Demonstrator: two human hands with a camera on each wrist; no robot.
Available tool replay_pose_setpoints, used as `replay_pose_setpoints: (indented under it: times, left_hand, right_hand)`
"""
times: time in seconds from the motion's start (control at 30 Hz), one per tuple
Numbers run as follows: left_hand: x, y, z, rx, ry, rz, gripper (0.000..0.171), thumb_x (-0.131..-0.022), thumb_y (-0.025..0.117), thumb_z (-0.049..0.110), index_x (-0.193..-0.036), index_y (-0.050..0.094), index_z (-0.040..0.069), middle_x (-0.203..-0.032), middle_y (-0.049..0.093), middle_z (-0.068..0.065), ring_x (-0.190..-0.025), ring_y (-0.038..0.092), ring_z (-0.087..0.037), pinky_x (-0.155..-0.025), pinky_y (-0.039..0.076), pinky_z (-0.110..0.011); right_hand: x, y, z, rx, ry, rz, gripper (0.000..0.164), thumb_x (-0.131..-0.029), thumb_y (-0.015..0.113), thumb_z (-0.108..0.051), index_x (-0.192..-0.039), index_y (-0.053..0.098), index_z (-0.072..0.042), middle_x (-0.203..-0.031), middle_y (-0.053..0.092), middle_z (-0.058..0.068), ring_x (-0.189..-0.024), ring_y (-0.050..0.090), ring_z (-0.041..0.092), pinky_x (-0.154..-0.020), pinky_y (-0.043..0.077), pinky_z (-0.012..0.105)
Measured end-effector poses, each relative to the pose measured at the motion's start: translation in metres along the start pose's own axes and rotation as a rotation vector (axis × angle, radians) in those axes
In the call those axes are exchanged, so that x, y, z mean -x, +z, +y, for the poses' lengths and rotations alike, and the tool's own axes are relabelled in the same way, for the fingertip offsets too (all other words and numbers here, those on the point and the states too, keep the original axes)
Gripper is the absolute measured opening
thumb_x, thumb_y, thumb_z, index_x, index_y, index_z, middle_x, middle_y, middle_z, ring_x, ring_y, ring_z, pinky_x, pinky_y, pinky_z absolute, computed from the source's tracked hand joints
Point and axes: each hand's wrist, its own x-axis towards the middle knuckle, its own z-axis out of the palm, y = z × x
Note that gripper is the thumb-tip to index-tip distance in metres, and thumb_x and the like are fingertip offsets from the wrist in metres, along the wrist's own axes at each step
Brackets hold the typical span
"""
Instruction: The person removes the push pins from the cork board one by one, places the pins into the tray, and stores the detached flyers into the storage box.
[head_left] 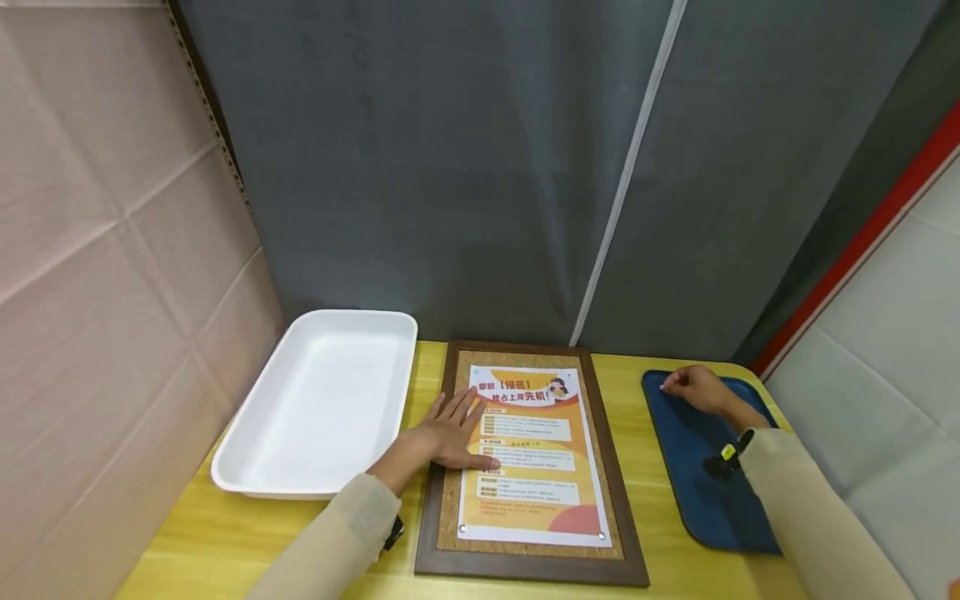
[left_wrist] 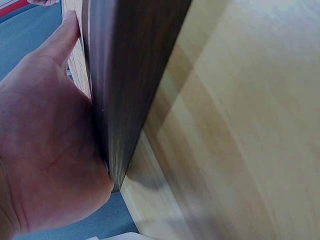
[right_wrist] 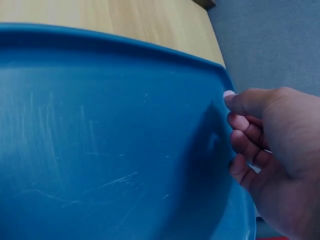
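Note:
My left hand [head_left: 447, 435] lies with fingers spread on the left side of a printed poster [head_left: 528, 492]. The poster is on a cork board [head_left: 447, 508] with a dark wooden frame [head_left: 532, 568]; small round tacks [head_left: 602, 536] show at its lower corners. From the left wrist, the palm [left_wrist: 45, 135] sits against the frame's edge [left_wrist: 125, 75]. Over the far end of a blue tray [head_left: 701, 475], my right hand [head_left: 701, 389] pinches a small white thumbtack [right_wrist: 228, 93] between thumb and fingertips. Its pin is hidden.
A white rectangular tray [head_left: 255, 462] stands left of the board on the yellow wooden table [head_left: 637, 467]. A grey curtain [head_left: 450, 167] closes off the back. Pale panels rise on both sides, the right one [head_left: 885, 358] close to the blue tray.

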Motion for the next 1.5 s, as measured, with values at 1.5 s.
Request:
replay_pose_setpoints:
  times: [1.5]
  left_hand:
    - [-0.001, 0.002, -0.001, 0.005, 0.015, -0.001, 0.123, -0.086, 0.043, 0.095, -0.172, -0.005, 0.021, -0.177, -0.018, -0.005, -0.163, -0.017, -0.024, -0.130, -0.011, -0.054]
  right_hand:
    - [-0.001, 0.009, -0.009, -0.023, 0.026, 0.124, 0.018, -0.106, 0.063, -0.007, -0.113, 0.070, 0.009, -0.100, 0.073, 0.021, -0.085, 0.066, 0.025, -0.072, 0.052, 0.029]
